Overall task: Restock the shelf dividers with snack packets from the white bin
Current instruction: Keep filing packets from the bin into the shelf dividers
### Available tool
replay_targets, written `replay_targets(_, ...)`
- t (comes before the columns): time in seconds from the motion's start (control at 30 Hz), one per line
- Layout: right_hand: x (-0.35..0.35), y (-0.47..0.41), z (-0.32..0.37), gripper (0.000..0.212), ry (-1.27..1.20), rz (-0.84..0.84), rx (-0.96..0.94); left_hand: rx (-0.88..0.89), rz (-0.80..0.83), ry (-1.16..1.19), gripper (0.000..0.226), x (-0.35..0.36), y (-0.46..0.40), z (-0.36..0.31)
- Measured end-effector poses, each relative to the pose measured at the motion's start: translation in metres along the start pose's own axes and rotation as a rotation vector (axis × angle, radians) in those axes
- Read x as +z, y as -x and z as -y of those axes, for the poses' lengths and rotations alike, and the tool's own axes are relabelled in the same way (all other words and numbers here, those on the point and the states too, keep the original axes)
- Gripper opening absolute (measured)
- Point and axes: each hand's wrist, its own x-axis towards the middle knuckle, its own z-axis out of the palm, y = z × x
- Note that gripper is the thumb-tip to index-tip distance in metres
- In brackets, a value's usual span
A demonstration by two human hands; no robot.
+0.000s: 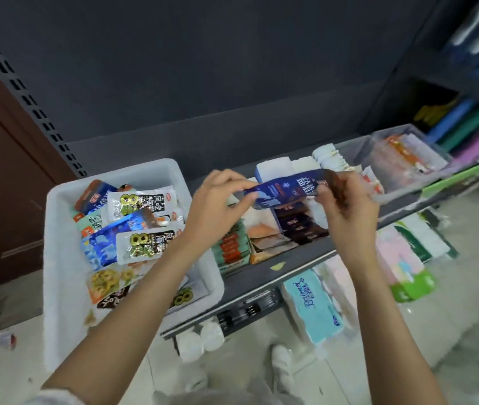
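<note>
Both forearms reach up from the bottom edge, bare, and meet over the dark shelf (299, 260). Biggest thing on that shelf is the white bin (57, 229), which sits on its left end, heaped with loose snack packets (133, 226): blue ones, white ones with a green-and-black print, an orange-cornered one. To the right of the bin run the shelf dividers (261, 238), their lanes holding upright rows of green-and-orange, orange, and dark brown packets, with white packs further back. A clear tub (402, 159) of more packets stands at the shelf's far right. Below the shelf, tissue packs (311, 305) in pale blue, pink and green lie on the tiled floor.

Above the divider lanes, a blue packet (288, 188) is held stretched flat between the two hands. Left hand (218, 209) pinches its left end with thumb and fingertips; right hand (346, 200) grips its right end, fingers curled around it.
</note>
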Motion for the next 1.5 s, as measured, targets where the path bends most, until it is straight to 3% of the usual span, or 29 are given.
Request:
replay_targets(0.13,-0.021,-0.042,-0.050,0.013,0.122,0.024,-0.082,-0.079,0.022,-0.025,0.020,0.054,-0.038,-0.002)
replay_targets(0.4,0.000,-0.080,-0.120,0.003,0.014,0.228,-0.270,-0.269,-0.001,-0.488,0.012,0.115,-0.059,0.011)
replay_targets(0.6,0.043,-0.094,-0.139,0.011,0.290,0.464,-0.592,-0.341,-0.039,-0.537,0.010,0.123,-0.055,0.001)
replay_targets(0.77,0.064,-0.100,-0.148,0.011,0.471,0.591,-0.666,-0.295,0.118,-0.573,0.027,0.124,-0.048,0.000)
replay_targets(0.87,0.066,-0.093,-0.152,0.021,0.514,0.627,-0.664,-0.285,0.187,-0.556,0.022,0.130,-0.045,-0.003)
replay_targets(0.97,0.056,-0.085,-0.154,0.017,0.494,0.660,-0.646,-0.256,0.201,-0.610,0.018,0.134,-0.040,-0.002)
replay_targets(1.1,0.037,-0.084,-0.143,0.024,0.345,0.685,-0.608,-0.278,0.311,-0.603,0.030,0.132,-0.028,-0.001)
replay_targets(1.23,0.027,-0.087,-0.096,0.026,0.054,0.675,-0.497,-0.277,0.049,-0.552,0.032,0.102,-0.002,-0.006)
replay_targets(1.37,0.046,-0.062,-0.032,0.020,-0.142,0.785,-0.503,-0.323,-0.249,-0.505,0.031,0.042,0.050,-0.008)
replay_targets(1.5,0.097,-0.020,0.021,0.019,-0.092,1.018,-0.589,-0.566,-0.316,-0.483,0.034,-0.026,0.115,0.022)
